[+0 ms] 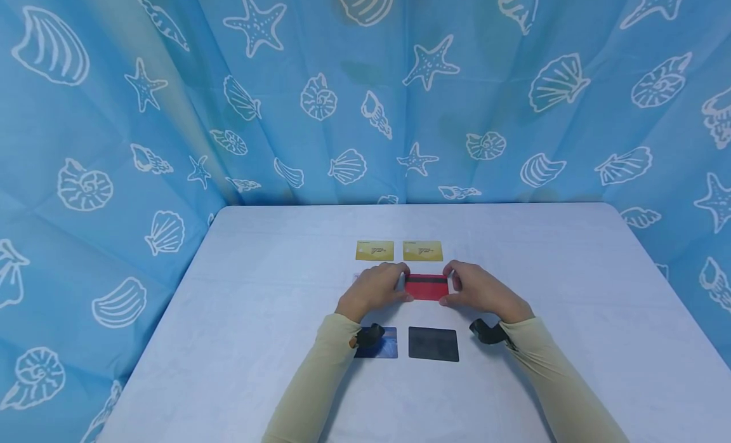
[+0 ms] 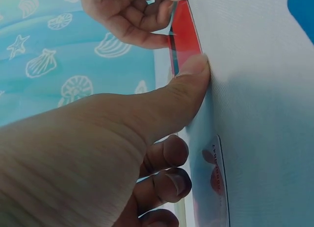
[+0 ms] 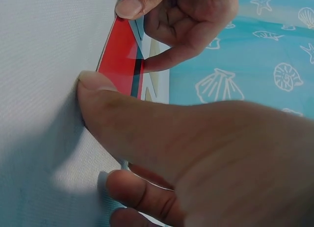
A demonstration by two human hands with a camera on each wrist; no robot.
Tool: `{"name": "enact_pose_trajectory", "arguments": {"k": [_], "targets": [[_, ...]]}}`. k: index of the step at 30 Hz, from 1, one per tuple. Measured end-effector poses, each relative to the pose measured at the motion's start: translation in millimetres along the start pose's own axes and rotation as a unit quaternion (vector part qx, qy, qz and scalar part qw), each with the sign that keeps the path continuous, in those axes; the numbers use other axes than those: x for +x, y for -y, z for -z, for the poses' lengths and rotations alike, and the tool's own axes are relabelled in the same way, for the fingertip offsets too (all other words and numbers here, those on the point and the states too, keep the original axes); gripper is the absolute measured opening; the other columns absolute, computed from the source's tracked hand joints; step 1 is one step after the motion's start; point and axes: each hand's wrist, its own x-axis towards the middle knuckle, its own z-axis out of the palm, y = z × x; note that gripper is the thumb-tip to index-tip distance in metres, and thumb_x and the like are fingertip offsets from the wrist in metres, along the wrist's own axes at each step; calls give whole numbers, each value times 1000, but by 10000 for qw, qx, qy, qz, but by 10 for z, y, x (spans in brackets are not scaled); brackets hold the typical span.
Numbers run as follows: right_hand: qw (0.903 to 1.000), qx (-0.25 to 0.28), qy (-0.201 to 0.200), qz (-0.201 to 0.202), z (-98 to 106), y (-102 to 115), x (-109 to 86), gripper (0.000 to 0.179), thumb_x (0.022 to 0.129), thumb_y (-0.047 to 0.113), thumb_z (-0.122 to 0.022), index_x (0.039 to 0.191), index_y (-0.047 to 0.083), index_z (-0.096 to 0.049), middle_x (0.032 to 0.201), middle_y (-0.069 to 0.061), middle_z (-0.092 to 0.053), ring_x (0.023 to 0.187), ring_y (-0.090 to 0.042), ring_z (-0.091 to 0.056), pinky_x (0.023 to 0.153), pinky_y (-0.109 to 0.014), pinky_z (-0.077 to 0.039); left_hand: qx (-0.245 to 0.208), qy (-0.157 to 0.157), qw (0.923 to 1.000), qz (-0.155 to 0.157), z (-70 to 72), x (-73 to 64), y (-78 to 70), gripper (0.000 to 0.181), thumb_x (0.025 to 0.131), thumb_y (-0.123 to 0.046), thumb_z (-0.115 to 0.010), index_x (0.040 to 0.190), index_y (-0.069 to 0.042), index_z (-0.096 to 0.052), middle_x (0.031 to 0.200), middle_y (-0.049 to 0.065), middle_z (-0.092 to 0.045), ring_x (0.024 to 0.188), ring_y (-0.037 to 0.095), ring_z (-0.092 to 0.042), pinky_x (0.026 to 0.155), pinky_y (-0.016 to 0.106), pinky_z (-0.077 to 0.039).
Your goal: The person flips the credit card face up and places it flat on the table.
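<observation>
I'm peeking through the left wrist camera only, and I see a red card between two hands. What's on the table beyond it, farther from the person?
Observer: Beyond the red card lie two yellow cards, side by side: one on the left, one on the right.
Operator: Fun! And is there anything on the side nearer the person, between the forearms?
Observer: Yes, the head view shows a black card there, flat on the white tablecloth, just to the right of a partly covered blue card.
</observation>
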Motion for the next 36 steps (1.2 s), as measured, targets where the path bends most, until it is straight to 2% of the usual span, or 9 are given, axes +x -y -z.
{"name": "enact_pose_trajectory", "arguments": {"k": [8,14,28,36], "targets": [[10000,40,-16,42,16,6,-9,64,80,21,-89,129,-1,-55,92,-8,-58,84,-18,-54,68,-28,-48,24,-9,10000,34,-9,5,-13,56,90,-37,-80,139,-18,-59,123,0,-71,106,15,-65,98,36,-55],[9999,77,19,-101,14,9,-13,67,79,21,-90,131,1,-54,94,-8,-58,84,-18,-55,68,-27,-49,6,53,10000,59,-28,11,-8,55,91,-38,-80,138,-19,-60,123,-1,-71,105,14,-64,98,36,-54],[9999,88,-1,-142,69,41,-36,67,79,20,-89,133,0,-54,94,-9,-59,80,-18,-55,64,-26,-49,7,84,10000,-27,7,2,0,58,92,-39,-78,143,-19,-58,122,-1,-70,104,14,-63,95,34,-54],[9999,105,-24,-108,113,69,-72,68,80,21,-89,135,2,-54,94,-8,-59,80,-18,-55,66,-27,-50,-99,114,9999,-17,28,-4,23,64,91,-42,-78,146,-19,-56,108,-3,-68,95,10,-60,88,29,-53]]}}
